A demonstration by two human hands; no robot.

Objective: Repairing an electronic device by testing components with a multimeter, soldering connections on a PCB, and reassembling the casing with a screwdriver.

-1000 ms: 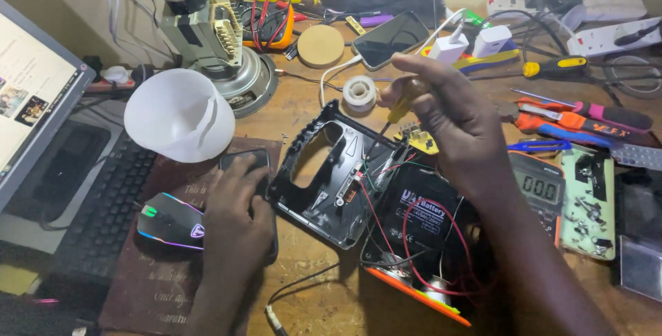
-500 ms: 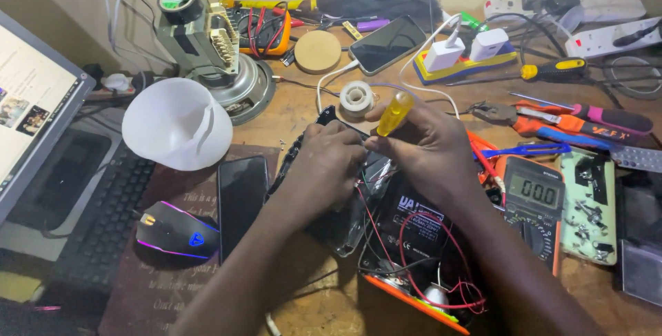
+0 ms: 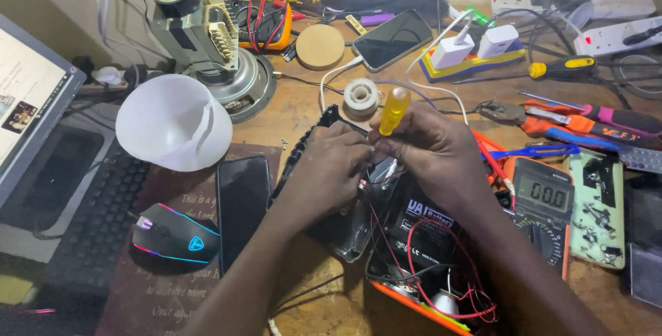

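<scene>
A yellow-handled screwdriver (image 3: 395,110) is held upright in the right hand (image 3: 433,153), whose grip is closed around the lower part of the handle. The tip is hidden between the hands, so the point it bears on cannot be told. The left hand (image 3: 329,170) is laid on the black plastic housing (image 3: 310,153) of the opened device, fingers curled over its inner edge; whether anything is pinched in that grip cannot be told.

The housing lies on the tabletop (image 3: 303,105) just right of the dark phone (image 3: 243,198); the black battery (image 3: 420,229) with its red wires (image 3: 441,267) sits against the housing's right side, and the digital multimeter (image 3: 541,205) stands further right.

For this step, the driver is best kept square to the fastener, with steady downward pressure. The housing should be pinned flat by the left hand. The red wires should be kept clear of the blade.
</scene>
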